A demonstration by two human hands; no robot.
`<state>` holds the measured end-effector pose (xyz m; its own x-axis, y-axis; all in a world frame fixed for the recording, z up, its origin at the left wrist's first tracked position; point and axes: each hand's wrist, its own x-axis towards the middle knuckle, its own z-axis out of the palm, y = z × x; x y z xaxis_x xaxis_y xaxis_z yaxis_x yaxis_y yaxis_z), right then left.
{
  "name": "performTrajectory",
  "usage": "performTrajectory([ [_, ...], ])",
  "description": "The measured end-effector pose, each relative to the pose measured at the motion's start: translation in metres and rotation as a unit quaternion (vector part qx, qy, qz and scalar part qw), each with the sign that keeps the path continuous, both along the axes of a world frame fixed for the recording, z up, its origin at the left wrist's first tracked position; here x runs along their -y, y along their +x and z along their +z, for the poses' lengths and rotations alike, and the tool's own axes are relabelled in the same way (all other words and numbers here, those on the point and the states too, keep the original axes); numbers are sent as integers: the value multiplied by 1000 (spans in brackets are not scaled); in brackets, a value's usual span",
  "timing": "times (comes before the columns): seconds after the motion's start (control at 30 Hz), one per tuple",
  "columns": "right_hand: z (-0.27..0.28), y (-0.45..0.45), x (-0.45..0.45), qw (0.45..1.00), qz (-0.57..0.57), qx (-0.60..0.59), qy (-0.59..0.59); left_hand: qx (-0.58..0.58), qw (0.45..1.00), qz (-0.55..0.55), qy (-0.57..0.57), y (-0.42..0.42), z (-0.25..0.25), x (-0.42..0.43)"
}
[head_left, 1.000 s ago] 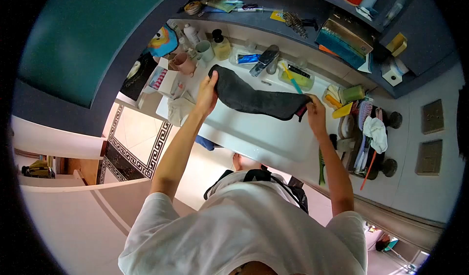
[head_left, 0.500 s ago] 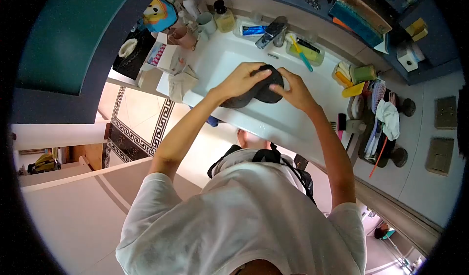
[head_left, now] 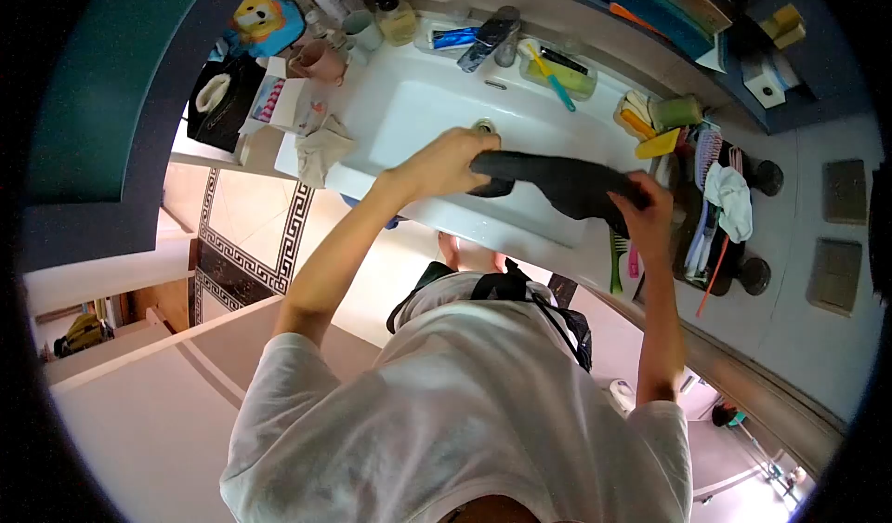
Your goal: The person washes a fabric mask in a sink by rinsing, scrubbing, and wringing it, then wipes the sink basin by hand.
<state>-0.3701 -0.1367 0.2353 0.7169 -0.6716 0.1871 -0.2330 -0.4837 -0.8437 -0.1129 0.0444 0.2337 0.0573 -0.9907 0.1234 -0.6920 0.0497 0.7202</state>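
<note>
A black sock [head_left: 562,177] is stretched sideways above the front part of the white sink [head_left: 386,119]. My left hand [head_left: 449,163] is closed around one end, and a dark fold of the fabric hangs below its fingers. At the other end, my right hand [head_left: 646,209] pinches the sock between thumb and fingers, over the sink's right front rim. Between the two hands the cloth sags a little and widens towards the right. Part of each end is hidden by the fingers.
A faucet [head_left: 490,40] rises at the back of the sink. Left of it stand a soap bottle [head_left: 396,17], cups and a beige cloth [head_left: 324,150]. To the right are a yellow-and-teal toothbrush [head_left: 553,79], several brushes and a white cloth [head_left: 729,202].
The sock was bunched between both hands over the sink; now it is drawn out lengthwise. My right hand has moved right and down, away from my left hand.
</note>
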Motion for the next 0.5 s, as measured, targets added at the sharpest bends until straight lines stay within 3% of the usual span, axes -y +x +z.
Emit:
performTrajectory([
  [0.1,-6,-40,-6,985,18,-159,67,-145,985,-24,89,-25,-11,3],
  [0.13,-21,-55,-7,988,46,-143,42,-176,979,-56,90,-33,-22,1],
  [0.2,-77,-86,-11,988,105,-111,-4,-143,974,-119,127,-49,-72,0],
  [0.3,-128,-113,-23,920,145,-356,79,-54,970,-172,163,-70,-148,-6],
  [0.33,-150,-124,-28,930,163,-326,48,-19,970,-184,157,-76,-162,-7],
  [0.4,-179,-139,-38,926,195,-322,-21,5,960,-182,212,-89,-168,-12],
  [0.5,-180,-138,-37,890,254,-379,5,37,912,-217,345,-100,-171,-5],
])
